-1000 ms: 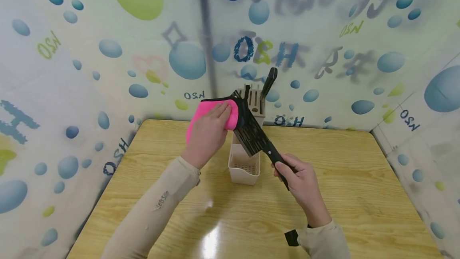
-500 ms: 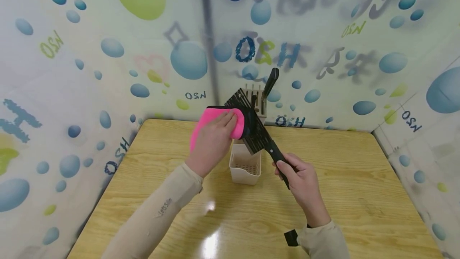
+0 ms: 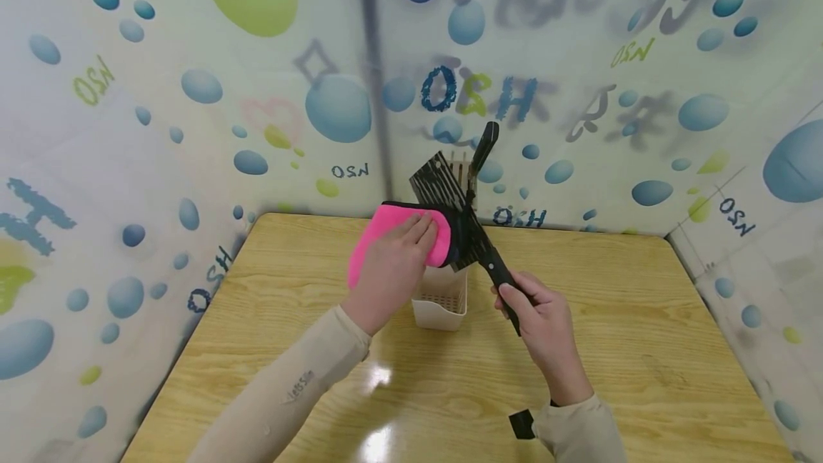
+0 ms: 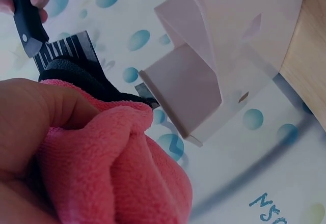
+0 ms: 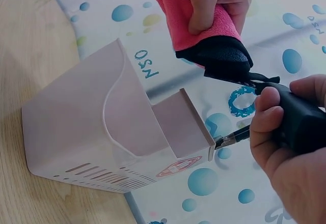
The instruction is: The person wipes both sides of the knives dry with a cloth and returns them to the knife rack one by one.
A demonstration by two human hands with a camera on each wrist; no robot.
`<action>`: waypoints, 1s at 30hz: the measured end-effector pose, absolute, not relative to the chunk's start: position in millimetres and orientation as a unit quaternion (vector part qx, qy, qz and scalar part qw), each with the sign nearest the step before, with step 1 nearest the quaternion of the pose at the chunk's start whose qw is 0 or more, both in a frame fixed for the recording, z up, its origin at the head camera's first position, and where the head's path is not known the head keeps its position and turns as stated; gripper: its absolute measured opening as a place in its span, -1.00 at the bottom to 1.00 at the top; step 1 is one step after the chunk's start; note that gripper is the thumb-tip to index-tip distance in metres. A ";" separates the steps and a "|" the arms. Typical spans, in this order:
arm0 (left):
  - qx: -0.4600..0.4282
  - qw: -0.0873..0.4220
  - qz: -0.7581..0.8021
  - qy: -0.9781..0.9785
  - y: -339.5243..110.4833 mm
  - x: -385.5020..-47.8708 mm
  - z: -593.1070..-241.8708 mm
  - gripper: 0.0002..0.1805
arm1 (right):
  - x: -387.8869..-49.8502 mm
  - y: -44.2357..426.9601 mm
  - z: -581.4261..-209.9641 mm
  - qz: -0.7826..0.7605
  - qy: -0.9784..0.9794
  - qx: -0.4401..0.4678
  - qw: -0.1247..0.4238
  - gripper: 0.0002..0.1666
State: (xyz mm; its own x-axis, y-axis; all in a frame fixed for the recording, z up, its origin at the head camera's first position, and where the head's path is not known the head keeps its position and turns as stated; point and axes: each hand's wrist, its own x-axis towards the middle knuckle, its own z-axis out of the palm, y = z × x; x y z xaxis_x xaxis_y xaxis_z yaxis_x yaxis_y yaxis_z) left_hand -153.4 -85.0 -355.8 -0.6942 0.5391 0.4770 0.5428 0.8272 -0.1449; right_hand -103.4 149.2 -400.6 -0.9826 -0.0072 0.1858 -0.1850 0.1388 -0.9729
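Observation:
My right hand (image 3: 545, 320) grips the black riveted handle of a cleaver (image 3: 436, 178), whose broad dark blade with pale streaks points up and left. With my left hand (image 3: 391, 270) I hold a pink cloth (image 3: 440, 240) with a black edge folded against the blade, close to the handle end. In the left wrist view the thumb presses the cloth (image 4: 137, 158) from one side, and the cleaver's blade (image 4: 84, 48) shows beyond it. The cloth covers part of the blade. Both hands are above the table, in front of a beige knife holder (image 3: 440, 319).
Another black-handled knife (image 3: 485, 145) stands in the slotted back part of the holder. The holder's front bin (image 5: 137, 117) has a low curved lip and pierced slots. Patterned walls enclose the wooden table (image 3: 308, 377) at the back and sides.
My left hand has slid the cloth down and right along the blade, from its far end toward the handle, baring the far end. The right hand has barely moved.

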 end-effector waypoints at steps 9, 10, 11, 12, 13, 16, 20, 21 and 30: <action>-0.310 0.257 0.001 -0.915 -77.0 -142.7 -359.5 -0.59 | -104.3 148.4 -401.2 0.653 -0.751 0.056 0.081 -0.75; -0.311 0.256 0.001 -0.915 -76.2 -141.9 -360.2 -0.59 | -104.3 148.3 -401.2 0.653 -0.751 0.056 0.082 -0.75; -0.311 0.255 0.002 -0.915 -75.4 -141.3 -361.1 -0.58 | -104.3 148.2 -401.2 0.653 -0.751 0.055 0.082 -0.75; -0.313 0.255 0.004 -0.915 -74.6 -140.5 -361.6 -0.58 | -104.3 148.1 -401.2 0.654 -0.750 0.054 0.083 -0.75; -0.313 0.256 0.006 -0.914 -73.7 -140.0 -362.4 -0.58 | -104.3 148.1 -401.1 0.655 -0.749 0.054 0.083 -0.75; -0.317 0.261 0.009 -0.912 -71.7 -138.6 -364.6 -0.59 | -104.4 148.1 -400.9 0.658 -0.747 0.048 0.084 -0.75; -0.321 0.272 0.009 -0.907 -69.6 -135.8 -365.1 -0.61 | -104.4 147.7 -400.7 0.662 -0.744 0.044 0.084 -0.74; -0.322 0.275 0.009 -0.906 -69.1 -135.4 -365.2 -0.61 | -104.4 147.6 -400.7 0.662 -0.744 0.043 0.084 -0.74; -0.324 0.257 -0.006 -0.910 -71.3 -136.7 -363.2 -0.57 | -104.5 146.5 -399.8 0.664 -0.743 0.043 0.077 -0.73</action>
State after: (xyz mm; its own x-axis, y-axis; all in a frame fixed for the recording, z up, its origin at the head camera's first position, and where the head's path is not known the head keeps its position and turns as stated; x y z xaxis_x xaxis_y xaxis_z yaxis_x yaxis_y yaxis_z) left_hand -136.7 -71.3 -363.2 -0.6577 0.5868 0.4724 0.5930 0.7900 -0.1557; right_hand -104.5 146.5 -399.8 -0.9844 0.0384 0.1715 -0.1661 0.1150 -0.9794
